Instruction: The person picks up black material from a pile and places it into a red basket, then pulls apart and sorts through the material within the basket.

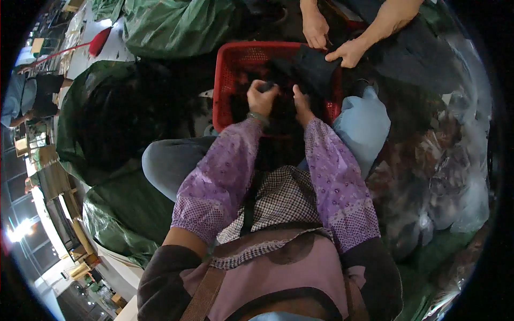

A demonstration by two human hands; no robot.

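Observation:
A red plastic basket (pixel 218 88) with perforated walls sits in front of my knees, with dark material inside. My left hand (pixel 261 100) is closed over the basket's left part; a small black piece (pixel 269 85) shows at its fingertips, its kind unclear. My right hand (pixel 302 107) is held edge-on over the basket, fingers stretched upward and apart from the left hand, with nothing visible in it. Just beyond it, a black cloth-like piece (pixel 316 68) hangs over the basket's far right corner. A co-worker's hands (pixel 347 52) are at that piece's upper edge.
A green sack (pixel 80 91) opens at my left, full of black material. Another green sack (pixel 176 29) stands beyond it. Clear plastic bags (pixel 444 182) with dark contents lie at my right. A red broom (pixel 100 41) and another person (pixel 35 99) are at far left.

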